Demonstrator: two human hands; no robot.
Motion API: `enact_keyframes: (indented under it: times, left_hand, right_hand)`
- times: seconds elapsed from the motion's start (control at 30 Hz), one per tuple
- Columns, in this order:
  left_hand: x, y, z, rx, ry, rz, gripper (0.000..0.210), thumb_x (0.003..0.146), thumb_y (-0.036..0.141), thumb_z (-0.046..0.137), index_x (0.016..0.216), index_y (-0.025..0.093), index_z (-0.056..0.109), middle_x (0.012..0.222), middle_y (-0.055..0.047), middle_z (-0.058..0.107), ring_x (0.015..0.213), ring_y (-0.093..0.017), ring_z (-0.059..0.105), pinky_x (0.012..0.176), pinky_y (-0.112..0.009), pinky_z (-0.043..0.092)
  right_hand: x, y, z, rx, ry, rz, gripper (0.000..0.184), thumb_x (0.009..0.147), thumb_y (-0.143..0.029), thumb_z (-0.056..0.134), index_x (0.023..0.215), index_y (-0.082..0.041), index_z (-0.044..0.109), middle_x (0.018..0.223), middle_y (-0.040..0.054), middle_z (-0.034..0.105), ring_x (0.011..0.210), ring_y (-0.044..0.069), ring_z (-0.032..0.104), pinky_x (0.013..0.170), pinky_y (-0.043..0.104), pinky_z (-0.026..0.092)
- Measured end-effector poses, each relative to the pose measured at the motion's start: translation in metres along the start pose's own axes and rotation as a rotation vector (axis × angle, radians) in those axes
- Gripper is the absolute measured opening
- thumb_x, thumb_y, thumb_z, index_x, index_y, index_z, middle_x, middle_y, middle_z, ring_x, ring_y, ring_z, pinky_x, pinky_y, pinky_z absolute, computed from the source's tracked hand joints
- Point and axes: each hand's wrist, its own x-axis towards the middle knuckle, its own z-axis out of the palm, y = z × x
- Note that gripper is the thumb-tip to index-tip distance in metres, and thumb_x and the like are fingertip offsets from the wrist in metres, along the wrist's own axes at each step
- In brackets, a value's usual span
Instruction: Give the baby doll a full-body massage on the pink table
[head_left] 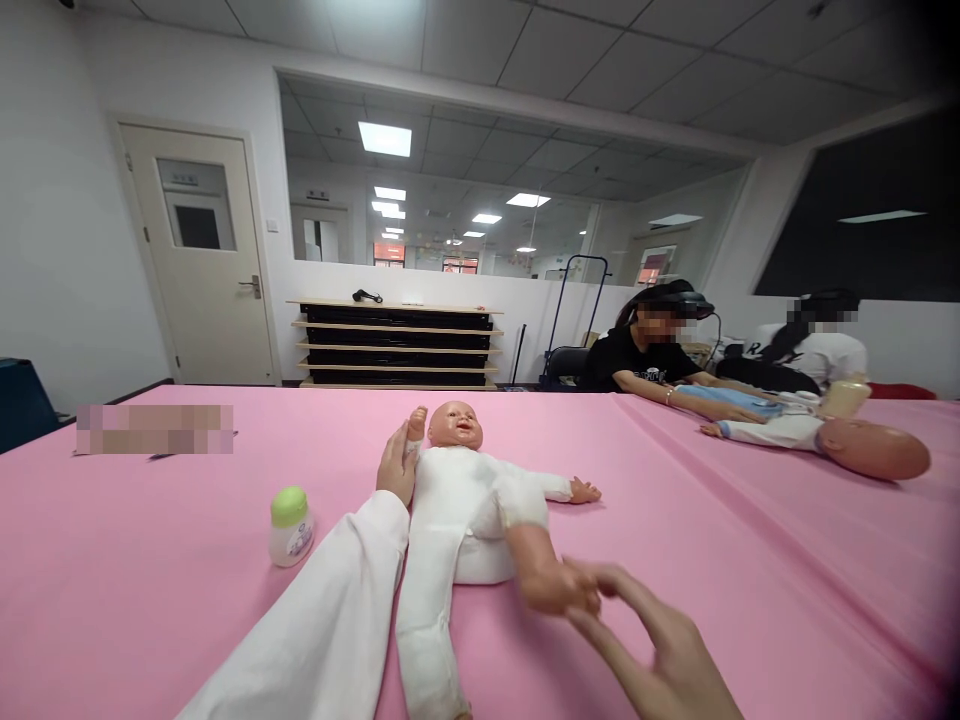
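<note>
Where the doll [454,495] lies: face-up on pink cloth [675,490]
Left hand [394,466]: against its arm [414,445], grip unclear
Right hand [667,645]: thumb and fingers pinching its foot [556,588]

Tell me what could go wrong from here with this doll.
The foot may slip free: the right hand has it by the toe end. The bottle might get knocked over, standing close to the left sleeve. The doll could twist if the foot is pulled, as the left hand is at just one side.
</note>
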Motion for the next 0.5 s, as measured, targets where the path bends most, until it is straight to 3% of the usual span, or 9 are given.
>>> enact_keyframes:
  times: [0.23, 0.37, 0.5]
  left_hand:
    - [-0.003, -0.001, 0.009, 0.139, -0.202, 0.223, 0.048, 0.078, 0.007, 0.038, 0.12, 0.027, 0.051, 0.126, -0.003, 0.049, 0.116, -0.02, 0.043, 0.098, -0.04, 0.035]
    - [-0.005, 0.003, 0.009, 0.252, -0.294, 0.265, 0.044, 0.077, 0.011, 0.044, 0.115, 0.03, 0.056, 0.126, -0.004, 0.05, 0.116, -0.024, 0.042, 0.095, -0.044, 0.035]
    - [-0.005, 0.005, 0.008, 0.258, -0.273, 0.238, 0.046, 0.077, 0.011, 0.042, 0.118, 0.029, 0.053, 0.126, -0.004, 0.05, 0.116, -0.023, 0.042, 0.096, -0.042, 0.035]
  right_hand:
    - [0.08, 0.022, 0.037, 0.127, -0.013, 0.06, 0.027, 0.077, -0.041, 0.051, 0.089, -0.018, 0.058, 0.089, 0.0065, 0.065, 0.084, 0.02, 0.06, 0.077, 0.034, 0.048]
    - [0.093, 0.03, 0.052, 0.231, -0.049, 0.092, 0.025, 0.076, -0.038, 0.052, 0.09, -0.018, 0.056, 0.088, 0.0064, 0.065, 0.086, 0.02, 0.06, 0.077, 0.033, 0.048]
    - [0.083, 0.021, 0.045, 0.191, -0.02, 0.054, 0.026, 0.077, -0.04, 0.052, 0.091, -0.018, 0.057, 0.088, 0.0062, 0.065, 0.084, 0.02, 0.06, 0.076, 0.032, 0.047]
